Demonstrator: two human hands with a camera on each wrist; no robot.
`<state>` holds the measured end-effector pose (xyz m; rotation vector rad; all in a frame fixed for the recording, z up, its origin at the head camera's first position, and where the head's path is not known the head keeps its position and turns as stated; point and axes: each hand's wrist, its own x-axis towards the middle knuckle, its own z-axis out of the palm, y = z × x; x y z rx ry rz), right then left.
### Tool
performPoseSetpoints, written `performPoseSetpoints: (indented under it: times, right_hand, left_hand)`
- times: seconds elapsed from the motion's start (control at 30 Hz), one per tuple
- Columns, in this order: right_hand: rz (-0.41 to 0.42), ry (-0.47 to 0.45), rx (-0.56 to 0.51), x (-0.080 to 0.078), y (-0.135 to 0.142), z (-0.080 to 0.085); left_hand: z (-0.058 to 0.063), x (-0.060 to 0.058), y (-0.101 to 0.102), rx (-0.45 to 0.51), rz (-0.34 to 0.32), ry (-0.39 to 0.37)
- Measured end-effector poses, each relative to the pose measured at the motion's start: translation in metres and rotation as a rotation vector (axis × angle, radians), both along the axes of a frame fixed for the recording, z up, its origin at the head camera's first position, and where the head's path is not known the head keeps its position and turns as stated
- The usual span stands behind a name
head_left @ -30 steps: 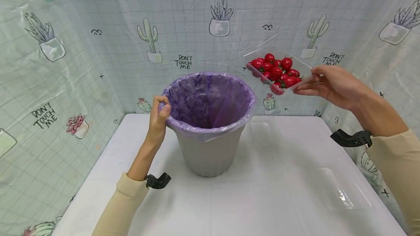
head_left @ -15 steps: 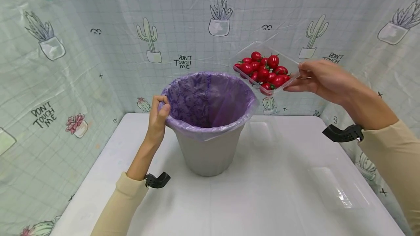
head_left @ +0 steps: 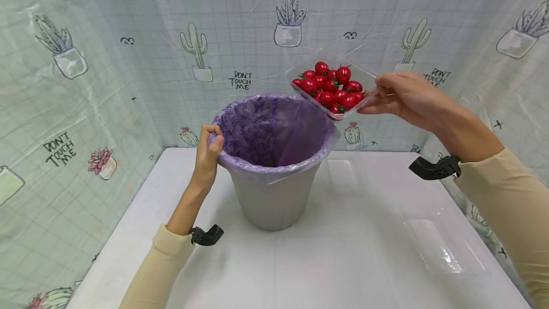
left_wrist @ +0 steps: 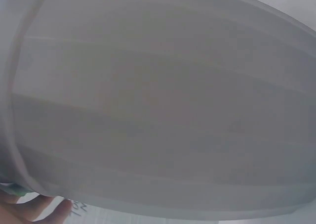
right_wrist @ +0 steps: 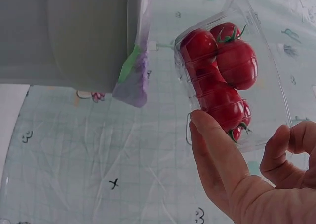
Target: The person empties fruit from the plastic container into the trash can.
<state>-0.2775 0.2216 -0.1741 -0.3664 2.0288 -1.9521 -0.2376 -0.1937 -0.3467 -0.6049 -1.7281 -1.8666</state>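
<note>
A grey trash can lined with a purple plastic bag stands on the white table. My left hand grips its rim on the left side, fingers hooked over the bag's edge. Up at the right, my right hand pinches the corner of a clear plastic tray holding several cherry tomatoes. The tray is tilted and overlaps the can's far right rim in the head view. In the right wrist view, the tomatoes show through the tray's clear wall, beside the bag's edge.
A clear plastic lid-like piece lies on the table at the right. Walls draped with cactus-print sheeting enclose the back and both sides. The can's side fills most of the left wrist view.
My right hand has carried the tray of cherry tomatoes leftward and slightly up, from beside the trash can to its far right rim. My left hand has stayed on the rim.
</note>
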Motion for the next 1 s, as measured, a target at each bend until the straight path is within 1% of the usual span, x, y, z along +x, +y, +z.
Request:
performPoseSetpoints:
  times: [0.3, 0.6, 0.73, 1.0]
  right_hand:
    - [0.002, -0.003, -0.042, -0.003, -0.011, 0.004]
    - [-0.006, 0.034, -0.019, -0.004, -0.019, 0.002]
    - [0.007, 0.051, -0.009, -0.005, -0.022, 0.001]
    - [0.005, 0.066, -0.009, -0.004, -0.025, 0.003]
  left_hand:
    - [0.002, 0.001, 0.0, 0.001, -0.003, -0.004]
    - [0.0, 0.0, 0.0, 0.004, -0.005, -0.01]
    - [-0.002, 0.0, 0.0, 0.008, -0.003, -0.013]
    - [0.0, 0.0, 0.001, 0.004, 0.004, -0.008]
